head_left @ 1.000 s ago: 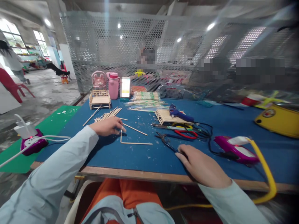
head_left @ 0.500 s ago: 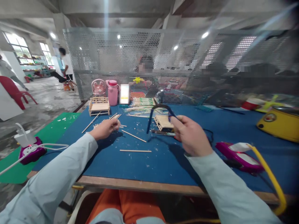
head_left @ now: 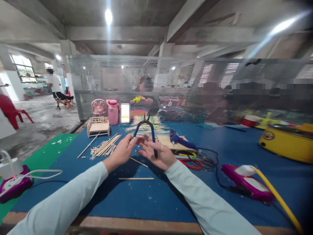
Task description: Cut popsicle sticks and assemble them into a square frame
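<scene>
A pair of pliers (head_left: 153, 133) with blue handles is held up over the table, jaws upward and handles spread wide. My left hand (head_left: 121, 151) is closed around the lower end of the left handle. My right hand (head_left: 160, 155) has its fingers apart, palm turned inward, and the right handle passes in front of its fingers. A small pale piece shows between the hands, too blurred to name. Beneath them, one thin wooden stick (head_left: 139, 162) lies partly hidden, and another stick (head_left: 136, 178) lies nearer the front edge.
A pile of sticks (head_left: 106, 147) lies left, before a small wooden stick-built frame (head_left: 98, 126). A blue glue gun (head_left: 182, 140) rests on a flat wooden piece at right, beside red-handled tool (head_left: 193, 164) and cables. Purple power strips (head_left: 254, 187) and a yellow pot (head_left: 286, 143) stand farther right.
The pliers have moved left and toward the middle; my left hand has come from the stick pile onto one handle. My right hand has loosened its grip. The camera view has tilted up.
</scene>
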Demonstrator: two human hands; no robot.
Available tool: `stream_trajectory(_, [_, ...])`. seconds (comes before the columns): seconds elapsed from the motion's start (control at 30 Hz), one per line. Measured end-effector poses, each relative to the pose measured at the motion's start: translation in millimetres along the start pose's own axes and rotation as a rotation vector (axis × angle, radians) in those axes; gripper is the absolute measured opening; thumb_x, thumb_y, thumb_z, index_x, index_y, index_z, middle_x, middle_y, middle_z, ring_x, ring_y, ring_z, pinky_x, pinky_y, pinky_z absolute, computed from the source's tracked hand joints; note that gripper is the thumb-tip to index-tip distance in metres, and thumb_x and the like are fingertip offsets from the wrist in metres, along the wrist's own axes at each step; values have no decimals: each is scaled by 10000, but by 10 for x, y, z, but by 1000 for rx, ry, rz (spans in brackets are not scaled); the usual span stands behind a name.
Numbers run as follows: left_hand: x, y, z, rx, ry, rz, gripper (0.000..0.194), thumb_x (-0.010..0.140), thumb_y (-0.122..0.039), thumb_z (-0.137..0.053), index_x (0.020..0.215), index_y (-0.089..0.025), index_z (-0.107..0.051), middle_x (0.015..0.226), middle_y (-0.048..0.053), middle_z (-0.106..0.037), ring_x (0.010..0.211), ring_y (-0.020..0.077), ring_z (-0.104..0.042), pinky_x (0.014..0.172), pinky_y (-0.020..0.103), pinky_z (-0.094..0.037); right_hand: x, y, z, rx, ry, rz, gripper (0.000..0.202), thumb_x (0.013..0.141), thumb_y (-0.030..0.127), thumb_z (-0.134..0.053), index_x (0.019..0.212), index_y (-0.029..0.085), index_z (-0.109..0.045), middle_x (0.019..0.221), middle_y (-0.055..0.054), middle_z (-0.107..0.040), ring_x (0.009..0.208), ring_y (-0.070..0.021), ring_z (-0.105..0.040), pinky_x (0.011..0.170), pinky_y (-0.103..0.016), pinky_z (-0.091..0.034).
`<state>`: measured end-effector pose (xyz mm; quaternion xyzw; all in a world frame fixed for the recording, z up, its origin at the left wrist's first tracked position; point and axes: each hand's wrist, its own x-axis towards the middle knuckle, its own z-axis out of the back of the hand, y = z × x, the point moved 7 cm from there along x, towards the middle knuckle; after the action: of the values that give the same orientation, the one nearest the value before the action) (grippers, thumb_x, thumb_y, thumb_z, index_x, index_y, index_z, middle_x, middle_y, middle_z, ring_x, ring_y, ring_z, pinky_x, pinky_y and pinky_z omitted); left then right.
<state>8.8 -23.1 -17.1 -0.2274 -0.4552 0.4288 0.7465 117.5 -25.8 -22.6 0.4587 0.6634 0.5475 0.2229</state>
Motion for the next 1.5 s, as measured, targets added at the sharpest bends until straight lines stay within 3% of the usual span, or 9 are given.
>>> stream_trajectory(0.07, [-54, -37, -68, -17, 67, -9, 240, 895, -381, -323, 847, -182, -450, 820, 23, -546, 764, 148, -493, 709, 272, -383, -39, -60, -149, -43, 162, -26, 396, 604, 246, -524, 998, 244, -489, 1026, -56, -604, 890, -178, -586, 687, -305, -485])
stream_trajectory(0.13, [-98, -51, -124, -38, 119, -2, 240, 892, -375, -327, 884, -181, -469, 861, 36, -575, 800, 160, -520, 732, 276, -395, -39, -90, -219, -97, 194, -16, 520, 555, 200, -476, 1073, 251, -491, 1123, -67, -582, 995, -200, -563, 760, -338, -480])
stream_trajectory(0.27, [-124, -17, -153, -51, 142, 6, 297, 881, -414, -342, 827, -173, -507, 805, 25, -575, 757, 158, -517, 704, 271, -394, 9, 15, -171, -200, 69, 77, 631, 483, 168, -415, 1105, 247, -485, 1206, -74, -551, 1077, -212, -531, 824, -363, -467])
stream_trajectory(0.43, [-94, 187, 101, -177, -61, 119, 332, 893, -428, -295, 890, -174, -508, 712, -6, -487, 628, 119, -431, 581, 241, -350, -2, 309, 155, -305, -88, 210, 558, 470, 139, -415, 1019, 237, -448, 1091, -83, -595, 951, -221, -590, 763, -382, -490])
stream_trajectory(0.57, [-106, 205, 150, -270, -24, 114, 316, 885, -425, -327, 952, -172, -504, 671, -23, -452, 572, 99, -394, 547, 225, -328, -32, 313, 369, -832, -179, 184, 511, 493, 109, -427, 989, 200, -512, 906, -61, -613, 873, -221, -582, 821, -403, -451])
stream_trajectory(0.73, [-144, 109, 77, -231, 47, 71, 341, 879, -466, -331, 815, -172, -493, 614, -39, -428, 541, 90, -369, 546, 223, -326, -73, 182, 253, -1317, -110, 239, 690, 517, 36, -421, 1188, 175, -497, 1056, -96, -574, 1002, -226, -516, 893, -386, -398])
stream_trajectory(0.9, [-146, 78, 94, -188, 37, 37, 358, 889, -450, -314, 676, -179, -412, 609, -37, -416, 550, 89, -366, 555, 223, -326, -70, 130, 199, -1395, -58, 254, 730, 529, 18, -422, 1240, 174, -471, 1110, -107, -566, 983, -224, -529, 883, -385, -405])
stream_trajectory(1.17, [-159, 12, 137, -124, 24, -18, 339, 890, -411, -313, 650, -186, -390, 605, -33, -397, 572, 103, -367, 571, 237, -320, -95, 198, 133, -1434, -72, 267, 693, 525, 5, -426, 1189, 169, -538, 993, -89, -615, 902, -216, -560, 818, -350, -447])
stream_trajectory(1.5, [-174, 33, 119, -124, 33, -30, 311, 887, -425, -317, 693, -190, -381, 628, -35, -388, 577, 103, -359, 558, 232, -308, -101, 205, 119, -1437, -72, 298, 613, 552, 45, -450, 1143, 161, -562, 1065, -99, -626, 938, -224, -574, 820, -340, -450])
